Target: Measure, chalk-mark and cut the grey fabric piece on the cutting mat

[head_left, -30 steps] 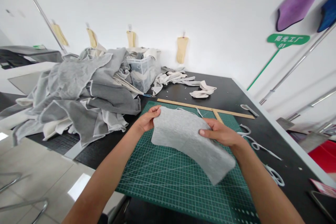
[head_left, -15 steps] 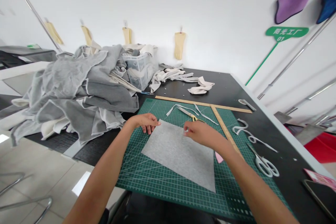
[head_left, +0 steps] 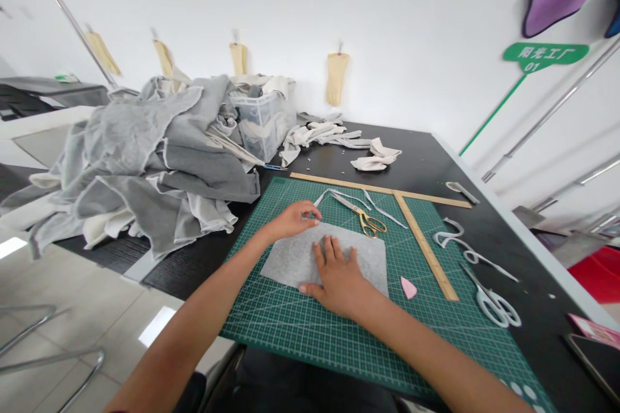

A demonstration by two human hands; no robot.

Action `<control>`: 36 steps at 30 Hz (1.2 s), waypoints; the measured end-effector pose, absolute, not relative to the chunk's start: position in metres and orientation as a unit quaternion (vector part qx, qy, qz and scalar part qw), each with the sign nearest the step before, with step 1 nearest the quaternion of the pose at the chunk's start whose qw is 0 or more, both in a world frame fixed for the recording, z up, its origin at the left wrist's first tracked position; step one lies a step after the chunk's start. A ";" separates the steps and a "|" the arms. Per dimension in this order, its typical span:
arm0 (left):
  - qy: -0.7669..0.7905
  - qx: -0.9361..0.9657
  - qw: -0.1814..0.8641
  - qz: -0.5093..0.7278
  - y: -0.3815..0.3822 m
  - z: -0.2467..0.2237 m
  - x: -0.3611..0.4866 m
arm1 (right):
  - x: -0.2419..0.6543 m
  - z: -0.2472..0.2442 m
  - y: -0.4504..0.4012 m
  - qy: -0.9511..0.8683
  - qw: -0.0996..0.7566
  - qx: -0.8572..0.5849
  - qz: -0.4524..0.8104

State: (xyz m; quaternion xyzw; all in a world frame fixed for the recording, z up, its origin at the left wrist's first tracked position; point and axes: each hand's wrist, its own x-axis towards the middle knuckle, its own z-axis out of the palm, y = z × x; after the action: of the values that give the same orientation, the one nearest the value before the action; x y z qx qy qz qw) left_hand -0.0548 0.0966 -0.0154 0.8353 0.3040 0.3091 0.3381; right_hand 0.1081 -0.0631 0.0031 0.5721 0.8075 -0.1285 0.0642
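A piece of grey cloth [head_left: 293, 257] lies on the green cutting mat [head_left: 300, 335]. My right hand [head_left: 339, 277] presses flat on it, fingers spread and thumb out to the left. At the cloth's upper left edge is my left hand [head_left: 293, 219], its fingers half curled, with a gap between thumb and forefinger and nothing visible in them. Gold-handled scissors [head_left: 371, 222] rest just beyond the cloth, by narrow fabric strips [head_left: 387, 210]. To the right of the cloth sits a pink wedge-shaped piece [head_left: 408, 288], perhaps tailor's chalk.
Wooden rulers [head_left: 426, 245] form a T on the mat. White-handled scissors [head_left: 496, 306] and a curled strip [head_left: 467, 251] lie at the right. A large heap of grey cloth [head_left: 145, 148] and a clear plastic bin [head_left: 261, 119] occupy the left. A phone [head_left: 593, 361] sits near the right edge.
My right hand has come down from a pinch above the cloth to lie flat on it. The left hand has shifted right and up. The cloth now covers less of the mat.
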 end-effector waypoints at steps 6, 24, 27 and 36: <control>0.182 0.917 0.285 0.213 0.078 -0.018 -0.038 | 0.119 0.015 -0.057 0.829 0.075 0.523 -0.184; 0.223 0.911 0.297 0.178 0.085 -0.014 -0.052 | 0.303 0.033 0.022 0.539 0.084 0.838 -0.024; 0.242 0.881 0.345 0.216 0.089 -0.014 -0.053 | 0.310 0.023 0.029 0.530 0.079 0.844 -0.022; 0.325 0.896 0.250 0.171 0.095 -0.012 -0.065 | 0.332 0.007 0.036 0.516 0.052 0.855 -0.024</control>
State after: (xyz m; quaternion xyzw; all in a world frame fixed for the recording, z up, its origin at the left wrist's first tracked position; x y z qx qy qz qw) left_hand -0.0650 0.0946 -0.0124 0.8959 0.3248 0.1710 0.2502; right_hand 0.3316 0.0359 0.0071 0.8545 0.5163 -0.0235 0.0517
